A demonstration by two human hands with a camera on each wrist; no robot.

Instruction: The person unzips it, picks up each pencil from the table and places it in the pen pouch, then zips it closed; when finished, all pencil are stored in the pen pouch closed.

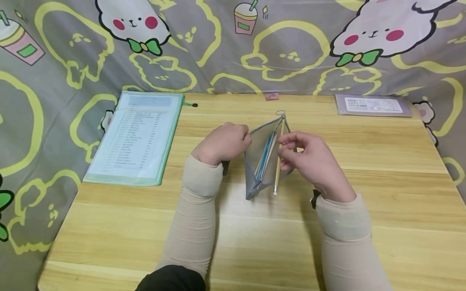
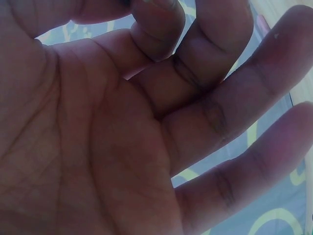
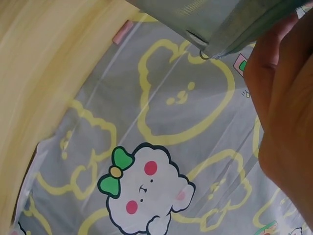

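Observation:
A grey zippered pencil pouch (image 1: 255, 171) is held with its mouth spread, its ring end pointing away from me. My left hand (image 1: 226, 141) pinches the pouch's left edge; in the left wrist view the other fingers (image 2: 230, 127) are spread loosely. Between the thumb and fingertips of my right hand (image 1: 309, 155) is a yellow pencil (image 1: 278, 178), slanted over the pouch's right side with its eraser end towards me. Several slim blue and pale pencils (image 1: 266, 155) lie inside. The right wrist view catches the pouch's mesh side (image 3: 195, 19) beside the right hand (image 3: 288, 107).
A clear document folder with a green edge (image 1: 134, 137) lies at the left of the wooden table (image 1: 255, 250). Towards the back are a small pink eraser (image 1: 272, 96) and a flat purple packet (image 1: 375, 106). A cartoon-printed curtain (image 1: 225, 52) hangs behind.

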